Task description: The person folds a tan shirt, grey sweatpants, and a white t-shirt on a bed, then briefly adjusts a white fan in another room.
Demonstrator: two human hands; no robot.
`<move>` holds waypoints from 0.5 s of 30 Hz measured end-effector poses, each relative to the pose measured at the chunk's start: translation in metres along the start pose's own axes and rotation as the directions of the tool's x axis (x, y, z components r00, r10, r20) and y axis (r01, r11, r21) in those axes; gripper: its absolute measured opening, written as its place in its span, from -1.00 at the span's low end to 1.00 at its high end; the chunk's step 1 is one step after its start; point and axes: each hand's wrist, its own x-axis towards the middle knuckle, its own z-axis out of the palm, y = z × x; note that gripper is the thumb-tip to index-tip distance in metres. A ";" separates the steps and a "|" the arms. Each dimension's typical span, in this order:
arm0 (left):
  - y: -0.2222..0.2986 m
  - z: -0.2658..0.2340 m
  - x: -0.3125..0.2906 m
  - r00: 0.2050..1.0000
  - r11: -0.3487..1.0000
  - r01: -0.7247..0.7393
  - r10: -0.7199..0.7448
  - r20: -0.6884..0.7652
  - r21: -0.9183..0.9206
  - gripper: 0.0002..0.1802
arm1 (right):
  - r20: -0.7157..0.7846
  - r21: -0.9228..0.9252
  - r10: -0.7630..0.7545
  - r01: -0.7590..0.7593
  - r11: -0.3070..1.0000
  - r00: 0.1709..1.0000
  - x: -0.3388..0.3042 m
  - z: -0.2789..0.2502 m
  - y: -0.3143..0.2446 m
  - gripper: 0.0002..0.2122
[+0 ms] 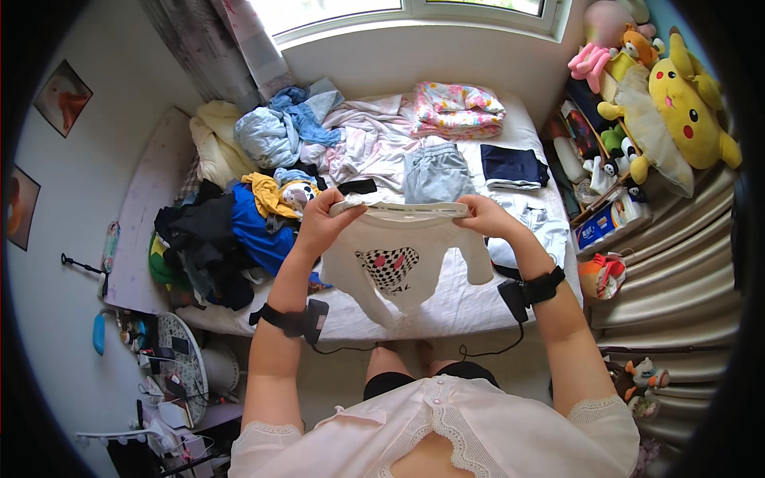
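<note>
A small white long-sleeved shirt [434, 259] with a black-and-white checkered print and pink spots hangs in front of me, spread between both hands above the bed. At its upper left corner my left hand [321, 221] is closed on the fabric. My right hand [488, 217] pinches the upper right corner. The shirt's two sleeves droop toward the front edge of the bed. Just beyond it lie folded grey shorts [438, 174] and a folded navy garment [514, 167]. Partly behind my right forearm is a pale folded garment [542, 231].
A heap of dark clothes [199, 239] with a blue garment [259, 231] covers the bed's left side. Farther back lie a rumpled pink-white blanket [366, 139] and a folded floral quilt [458, 110]. Shelves with plush toys, including a large yellow one [689, 111], stand at right.
</note>
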 end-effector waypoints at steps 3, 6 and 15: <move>-0.015 -0.021 -0.002 0.997 0.990 0.076 -0.078 0.015 0.121 -0.67 | -0.289 0.025 -0.042 0.051 0.998 0.956 0.015 0.005 0.035 -0.79; -0.030 -0.027 -0.013 0.985 0.973 0.165 -0.170 0.019 0.159 -0.67 | -0.447 0.144 -0.070 0.149 0.978 0.892 0.022 0.014 0.054 -0.85; -0.009 -0.016 -0.026 0.937 0.972 0.224 -0.234 0.258 0.068 -0.69 | -0.032 0.132 -0.285 0.287 0.949 0.958 0.035 0.108 0.000 -0.47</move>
